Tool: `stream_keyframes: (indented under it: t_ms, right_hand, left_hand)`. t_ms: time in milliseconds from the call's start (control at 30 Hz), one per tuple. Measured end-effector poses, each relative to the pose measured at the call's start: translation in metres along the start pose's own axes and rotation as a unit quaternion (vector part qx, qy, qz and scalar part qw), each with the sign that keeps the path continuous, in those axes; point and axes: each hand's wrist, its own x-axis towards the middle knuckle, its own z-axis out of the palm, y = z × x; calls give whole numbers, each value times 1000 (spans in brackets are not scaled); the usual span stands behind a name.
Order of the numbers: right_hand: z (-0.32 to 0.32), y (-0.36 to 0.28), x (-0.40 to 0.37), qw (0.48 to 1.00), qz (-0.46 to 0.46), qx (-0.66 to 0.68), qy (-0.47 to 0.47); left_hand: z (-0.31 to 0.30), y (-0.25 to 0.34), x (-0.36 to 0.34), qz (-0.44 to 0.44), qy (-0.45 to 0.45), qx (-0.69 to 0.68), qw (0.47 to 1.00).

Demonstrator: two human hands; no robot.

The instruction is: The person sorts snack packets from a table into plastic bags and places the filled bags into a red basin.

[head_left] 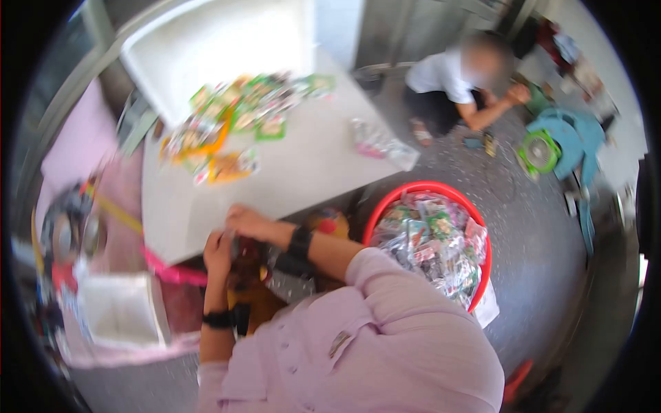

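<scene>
Close together at the near edge of the white table (pixel 289 179) are both my hands, each with a dark band on its wrist. My left hand (pixel 218 253) has its fingers drawn together. Touching or nearly touching it, my right hand (pixel 249 221) is also closed, its fingers bent. Something small and dark may be between them, but blur hides what it is. Beyond my hands, several small food packets in orange (pixel 231 166) and green (pixel 270 128) wrappers lie heaped on the table. A clear plastic bag (pixel 382 144) rests near the table's right edge.
A large white bin (pixel 227 51) lies tipped at the back of the table, opening toward the packets. To my right stands a red tub (pixel 370 219) full of packets. At left is a white basket (pixel 124 310). Another person (pixel 447 82) crouches near a green fan (pixel 539 151).
</scene>
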Motion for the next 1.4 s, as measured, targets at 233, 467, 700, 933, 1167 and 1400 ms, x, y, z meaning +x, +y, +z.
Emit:
stream_keyframes:
  t_ms: [233,467,700,933,1167,1400]
  right_hand:
    - [-32,-20,43,947,-81,-311,-2]
    - [-61,-37,83,824,-106,-548,100]
    - [-68,-9,95,800,-96,-591,34]
    - [-81,-27,83,801,-41,-597,-12]
    - [-130,-29,36,978,-4,-210,13]
    - [-115,-81,-25,964,136,-225,-42]
  left_hand:
    - [-49,29,23,280,246,378,847]
    - [-33,6,49,191,147,562,791]
    - [-1,-31,48,146,94,477,862]
    - [7,-35,57,169,76,428,885]
    - [24,-27,52,109,52,413,903]
    - [38,-5,44,63,21,338,939]
